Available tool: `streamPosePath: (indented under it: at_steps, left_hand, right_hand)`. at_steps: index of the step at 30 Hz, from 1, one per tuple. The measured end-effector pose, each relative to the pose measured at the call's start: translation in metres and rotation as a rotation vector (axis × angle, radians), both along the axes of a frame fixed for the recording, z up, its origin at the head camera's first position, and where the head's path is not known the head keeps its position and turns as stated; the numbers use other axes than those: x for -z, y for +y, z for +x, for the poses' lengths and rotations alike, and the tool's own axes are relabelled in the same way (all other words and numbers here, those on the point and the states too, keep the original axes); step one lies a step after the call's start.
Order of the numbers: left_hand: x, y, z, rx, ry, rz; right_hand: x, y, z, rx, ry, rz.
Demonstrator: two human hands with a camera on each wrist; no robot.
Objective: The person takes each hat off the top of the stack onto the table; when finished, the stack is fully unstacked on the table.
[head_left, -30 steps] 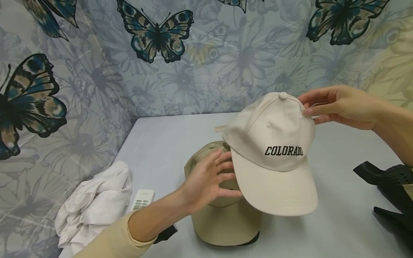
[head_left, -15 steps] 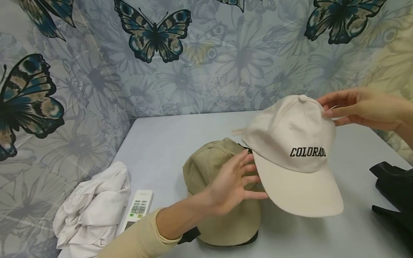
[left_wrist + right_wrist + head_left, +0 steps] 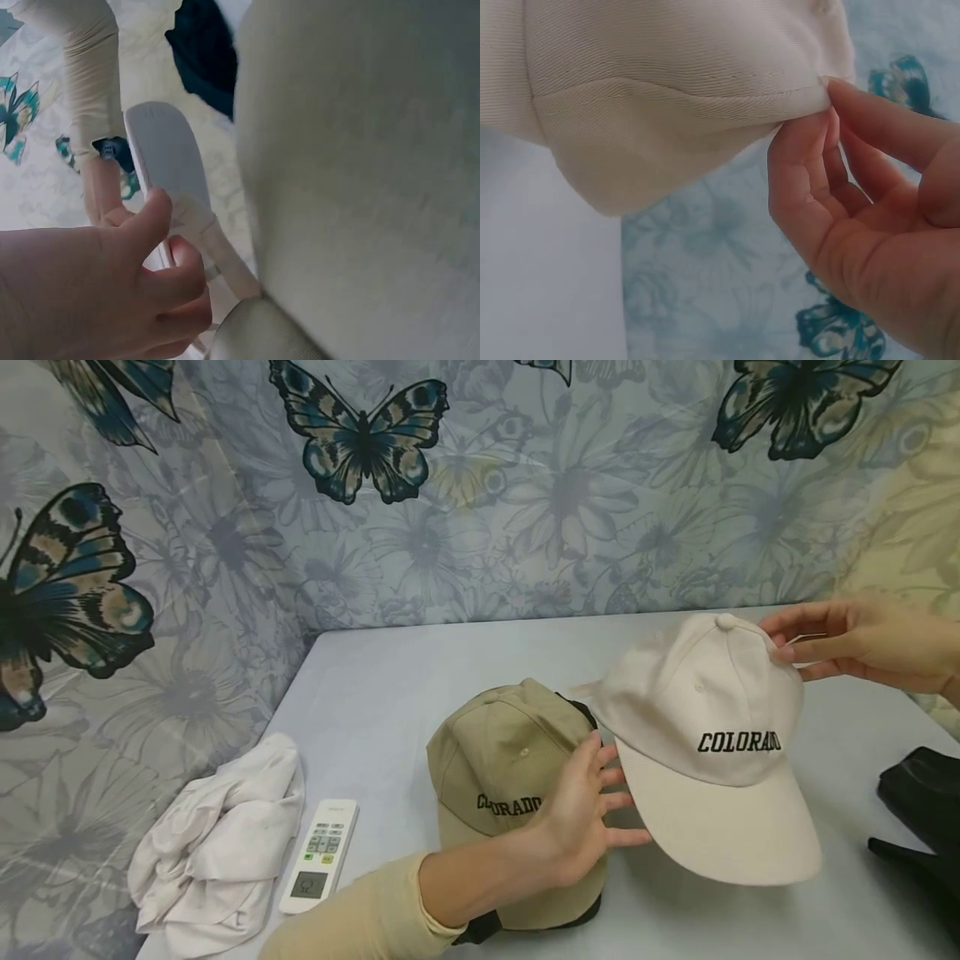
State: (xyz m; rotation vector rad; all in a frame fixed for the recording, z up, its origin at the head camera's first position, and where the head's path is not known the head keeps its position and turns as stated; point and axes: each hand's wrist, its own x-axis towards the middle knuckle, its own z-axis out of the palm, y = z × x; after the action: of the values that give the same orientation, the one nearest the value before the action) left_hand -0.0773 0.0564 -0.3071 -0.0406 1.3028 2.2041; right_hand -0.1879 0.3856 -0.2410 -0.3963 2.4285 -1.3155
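Note:
In the head view a cream baseball cap (image 3: 705, 710) lettered COLORADO hangs over the right part of the table, brim toward the front. My right hand (image 3: 870, 643) pinches the cap's right side near the crown; the right wrist view shows thumb and fingertips on its cloth edge. My left hand (image 3: 577, 814) reaches in from the left, fingers spread and tips right at the left edge of the brim. Behind that hand an olive-tan baseball cap (image 3: 495, 752), also lettered COLORADO, rests on the table, partly covered by the left hand and forearm.
On the left of the table (image 3: 360, 685) lie a crumpled white cloth (image 3: 225, 843) and a white remote control (image 3: 322, 856). A black object (image 3: 926, 810) sits at the right edge. A butterfly-patterned backdrop (image 3: 465, 527) stands behind and to the left.
Both hands and the cream cap have shifted right, and the cap has lately come lower. The olive-tan cap's lettering and the whole remote control are uncovered now.

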Motion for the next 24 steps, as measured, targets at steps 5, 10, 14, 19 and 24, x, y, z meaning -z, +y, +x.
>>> streamPosePath:
  at_steps: [5,10,14,19,24]
  left_hand:
    - [0.009,0.01,0.0,-0.036,-0.024,-0.011]
    - [0.016,0.025,0.001,-0.096,-0.06,-0.062]
    - [0.021,0.036,0.003,-0.126,-0.068,-0.112]
    - [0.026,0.045,0.003,-0.113,-0.057,-0.126]
    - [0.03,0.052,0.001,-0.086,-0.077,-0.16]
  right_hand:
    - [0.013,0.008,0.0,-0.005,-0.083,-0.056]
    - [0.026,0.015,0.002,0.04,-0.094,-0.042]
    - [0.035,0.021,0.003,0.061,-0.109,-0.037]
    - [0.044,0.03,0.002,0.104,-0.125,0.022]
    - [0.053,0.038,0.001,0.113,-0.13,0.064]
